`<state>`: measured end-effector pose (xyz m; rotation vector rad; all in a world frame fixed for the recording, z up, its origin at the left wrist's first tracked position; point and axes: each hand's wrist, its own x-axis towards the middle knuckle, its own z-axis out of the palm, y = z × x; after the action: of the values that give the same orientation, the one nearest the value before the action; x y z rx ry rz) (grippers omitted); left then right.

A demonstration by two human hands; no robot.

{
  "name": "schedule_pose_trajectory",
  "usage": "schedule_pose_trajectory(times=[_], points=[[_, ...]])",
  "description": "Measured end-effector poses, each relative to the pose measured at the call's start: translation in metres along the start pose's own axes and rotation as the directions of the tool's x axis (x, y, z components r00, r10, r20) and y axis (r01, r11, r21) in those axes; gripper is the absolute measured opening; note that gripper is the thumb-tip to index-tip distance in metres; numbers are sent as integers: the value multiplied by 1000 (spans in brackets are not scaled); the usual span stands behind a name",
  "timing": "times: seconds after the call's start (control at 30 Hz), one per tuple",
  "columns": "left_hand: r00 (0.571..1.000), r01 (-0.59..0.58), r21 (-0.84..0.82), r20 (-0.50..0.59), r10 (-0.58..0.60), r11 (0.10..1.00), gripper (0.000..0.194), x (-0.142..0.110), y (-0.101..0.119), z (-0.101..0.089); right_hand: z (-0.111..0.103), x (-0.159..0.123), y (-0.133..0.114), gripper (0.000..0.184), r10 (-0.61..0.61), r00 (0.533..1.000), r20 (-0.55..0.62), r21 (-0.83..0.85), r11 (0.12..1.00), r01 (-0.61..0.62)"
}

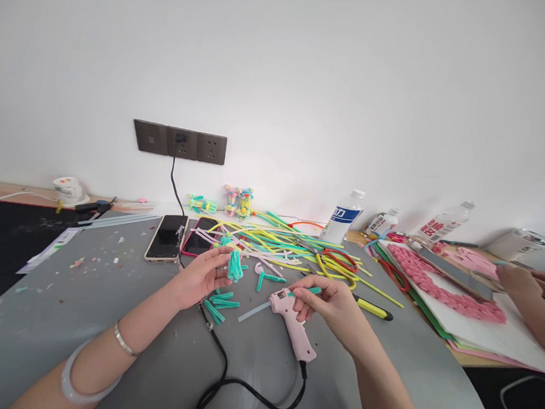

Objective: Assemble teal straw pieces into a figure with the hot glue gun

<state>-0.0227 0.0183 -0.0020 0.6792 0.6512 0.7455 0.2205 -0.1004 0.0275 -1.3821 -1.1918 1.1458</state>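
Observation:
My left hand (pixel 206 275) pinches a small pipe-cleaner figure (pixel 235 267), teal at its lower end with yellow above, partly hidden by my fingers. In my right hand (pixel 324 301), thumb and fingers are closed on a short teal pipe-cleaner piece (pixel 313 290). Just beneath that hand lies a pink glue gun (pixel 296 331), a clear glue stick (pixel 254 312) jutting from it to the left. Several folded teal pieces (pixel 222 303) rest on the grey table below my left hand. Another teal piece (pixel 268 278) sits between the two hands beside a pale pink curl.
Behind my hands spreads a pile of long pipe cleaners (pixel 269 239), with red-handled scissors (pixel 341 259) and a yellow cutter (pixel 373 307) at its right. Two phones (pixel 165 238) lie left of it. A black cord (pixel 256 388) loops in front. A co-worker's hands (pixel 523 284) are at far right.

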Motion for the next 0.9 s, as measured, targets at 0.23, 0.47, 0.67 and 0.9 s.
schedule_pose_trajectory(times=[0.23, 0.47, 0.67, 0.9], points=[[999, -17, -8, -29, 17, 1000, 16, 0, 0, -1, 5, -2, -11, 42, -40, 997, 71, 31, 999, 38], [1000, 1, -1, 21, -1, 1000, 20, 2, -1, -2, 10, -1, -13, 33, -46, 990, 132, 67, 997, 37], [997, -2, 24, 74, 0, 1000, 24, 2, -3, -6, 11, 2, -15, 33, -100, 988, 120, 54, 994, 94], [998, -8, 21, 70, 6, 1000, 22, 2, -3, -5, 13, 8, -19, 35, -46, 992, 116, 79, 996, 37]])
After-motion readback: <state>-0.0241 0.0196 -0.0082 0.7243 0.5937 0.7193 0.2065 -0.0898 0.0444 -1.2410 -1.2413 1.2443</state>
